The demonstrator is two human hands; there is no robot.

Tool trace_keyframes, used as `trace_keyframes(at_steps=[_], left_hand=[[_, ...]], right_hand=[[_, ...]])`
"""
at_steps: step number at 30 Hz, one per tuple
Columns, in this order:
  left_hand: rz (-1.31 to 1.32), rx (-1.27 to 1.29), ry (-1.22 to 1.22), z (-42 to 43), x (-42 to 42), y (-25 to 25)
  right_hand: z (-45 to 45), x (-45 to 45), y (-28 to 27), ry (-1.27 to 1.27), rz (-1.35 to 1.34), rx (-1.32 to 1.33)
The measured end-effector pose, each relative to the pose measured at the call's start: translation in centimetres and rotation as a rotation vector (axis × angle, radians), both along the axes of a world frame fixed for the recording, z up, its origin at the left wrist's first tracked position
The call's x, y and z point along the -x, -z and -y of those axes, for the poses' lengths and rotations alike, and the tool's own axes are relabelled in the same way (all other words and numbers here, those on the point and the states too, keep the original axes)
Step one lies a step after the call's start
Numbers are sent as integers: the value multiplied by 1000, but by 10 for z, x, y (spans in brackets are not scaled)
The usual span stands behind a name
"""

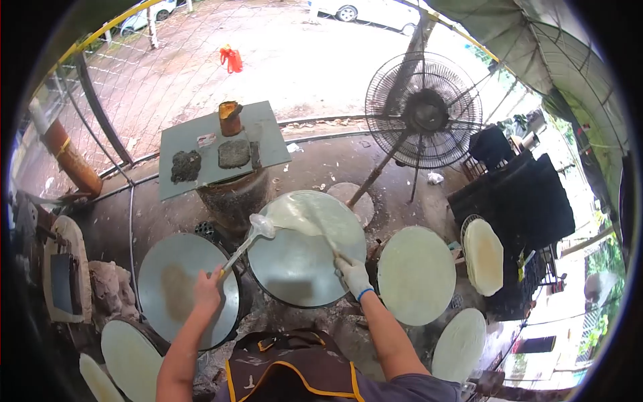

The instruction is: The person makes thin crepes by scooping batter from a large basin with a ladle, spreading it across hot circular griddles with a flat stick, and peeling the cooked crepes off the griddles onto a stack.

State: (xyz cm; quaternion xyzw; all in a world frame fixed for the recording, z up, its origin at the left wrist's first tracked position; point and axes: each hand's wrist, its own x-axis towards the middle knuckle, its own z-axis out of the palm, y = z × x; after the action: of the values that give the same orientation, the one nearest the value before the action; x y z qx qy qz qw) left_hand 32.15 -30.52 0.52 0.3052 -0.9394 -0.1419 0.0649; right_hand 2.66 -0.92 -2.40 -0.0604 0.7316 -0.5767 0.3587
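My bare left hand (pixel 209 289) is closed round the handle of a ladle (pixel 262 226). Its whitish bowl hangs over the left rim of the middle round griddle (pixel 295 268). My right hand (pixel 351 275), in a white glove with a blue cuff, grips a thin-handled spreader (pixel 329 240). The spreader reaches into pale batter (pixel 305 209), which coats the far half of that griddle; the near half is bare metal. The spreader's far end is blurred. Left of it lies another round griddle (pixel 157 268) with a brownish patch, below my left hand.
Pale round sheets (pixel 416 276) cover a disc at the right, with another pale disc (pixel 460 345) nearer me. A stack of flatbreads (pixel 483 257) stands by black-covered furniture (pixel 516 201). Beyond the griddles are a large fan (pixel 425 112) and a grey board (pixel 194 144) holding a rusty can (pixel 230 120).
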Motion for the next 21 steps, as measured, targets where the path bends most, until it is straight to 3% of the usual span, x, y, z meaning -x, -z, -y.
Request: trace_keyframes(at_steps=[2, 3, 6, 9, 12, 13, 14, 16, 19, 21], left_hand=[[26, 3, -5, -13, -7, -8], [29, 8, -5, -22, -6, -11], [34, -8, -48, -44, -21, -26], [-74, -70, -133, -60, -52, -18], [-192, -149, -219, -87, -62, -20], [-231, -170, -245, -97, -59, -23], [-317, -197, -261, -108, -53, -23], [-485, -251, -283, -125, -43, -18], [-524, -479, -438, -143, -47, -1], [-540, -547, -507, -151, -40, -2]], right_hand=[[9, 9, 38, -4, -226, -47], [24, 10, 37, -178, -274, -122], [33, -2, -34, -273, 216, -32], [-2, 22, -55, -293, 91, -132], [7, 56, 18, -30, -25, 122], [20, 60, 21, -151, -125, 54], [23, 62, 23, -272, 4, -9], [31, 49, -38, -503, 266, -143], [1, 58, -34, -527, 231, -164], [3, 81, -32, -388, 265, -40]])
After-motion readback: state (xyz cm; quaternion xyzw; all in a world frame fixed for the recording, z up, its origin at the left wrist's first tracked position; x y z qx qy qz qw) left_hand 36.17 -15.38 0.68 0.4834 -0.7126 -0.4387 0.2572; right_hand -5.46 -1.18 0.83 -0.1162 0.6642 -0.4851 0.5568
